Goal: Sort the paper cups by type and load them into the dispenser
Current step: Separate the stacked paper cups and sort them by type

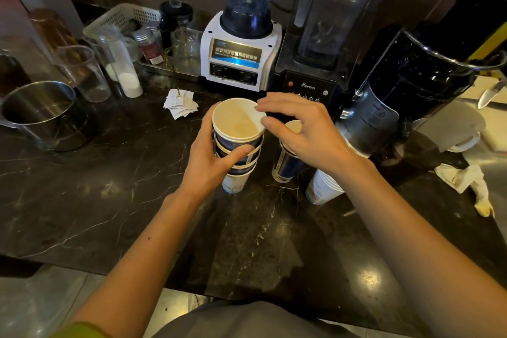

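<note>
My left hand [212, 156] grips a nested stack of blue-and-white paper cups [238, 132], held upright just above the dark marble counter [109, 186]. My right hand [299, 129] hovers at the stack's top right rim, fingers spread, thumb and forefinger touching or almost touching the rim. Behind my right hand stands a second blue cup stack [286, 164], partly hidden. A third stack of whiter cups [323, 188] leans under my right wrist. No dispenser is visible.
A white blender [241, 55], a black blender [318, 35] and a black juicer [406, 85] line the back. A steel pot [41, 115], clear plastic cups [85, 71] and a white basket [123, 19] stand left. Paper slips [179, 103] lie behind the cups; a crumpled cloth [466, 178] lies at right.
</note>
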Action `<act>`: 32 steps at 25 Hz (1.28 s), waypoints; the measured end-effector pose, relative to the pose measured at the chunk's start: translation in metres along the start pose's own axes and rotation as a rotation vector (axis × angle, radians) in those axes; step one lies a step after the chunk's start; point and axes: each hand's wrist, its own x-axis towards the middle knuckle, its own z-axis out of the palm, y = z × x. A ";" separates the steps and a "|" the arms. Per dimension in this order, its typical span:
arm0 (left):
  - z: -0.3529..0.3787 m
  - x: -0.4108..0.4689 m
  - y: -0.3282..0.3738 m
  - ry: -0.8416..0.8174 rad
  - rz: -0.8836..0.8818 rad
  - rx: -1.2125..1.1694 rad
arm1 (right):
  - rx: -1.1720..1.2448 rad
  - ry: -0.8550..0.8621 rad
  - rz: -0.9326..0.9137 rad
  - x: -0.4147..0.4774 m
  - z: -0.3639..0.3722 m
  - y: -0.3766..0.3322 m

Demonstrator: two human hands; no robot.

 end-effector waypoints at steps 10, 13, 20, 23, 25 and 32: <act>0.000 0.000 0.001 -0.002 -0.040 0.007 | -0.381 -0.232 0.370 -0.030 0.001 0.052; 0.000 0.001 -0.001 -0.001 -0.031 0.002 | -0.522 -0.407 0.377 -0.036 0.011 0.055; 0.000 0.002 -0.001 0.008 -0.040 0.002 | -0.482 -0.190 0.396 -0.033 0.015 0.047; 0.000 0.001 -0.001 0.010 -0.032 -0.002 | -0.468 -0.207 0.352 -0.034 0.011 0.043; 0.000 0.002 0.000 0.004 -0.024 -0.009 | -0.466 -0.150 0.313 -0.034 0.002 0.039; -0.002 0.000 0.002 0.025 0.016 -0.013 | -0.344 0.419 0.214 -0.050 -0.068 0.004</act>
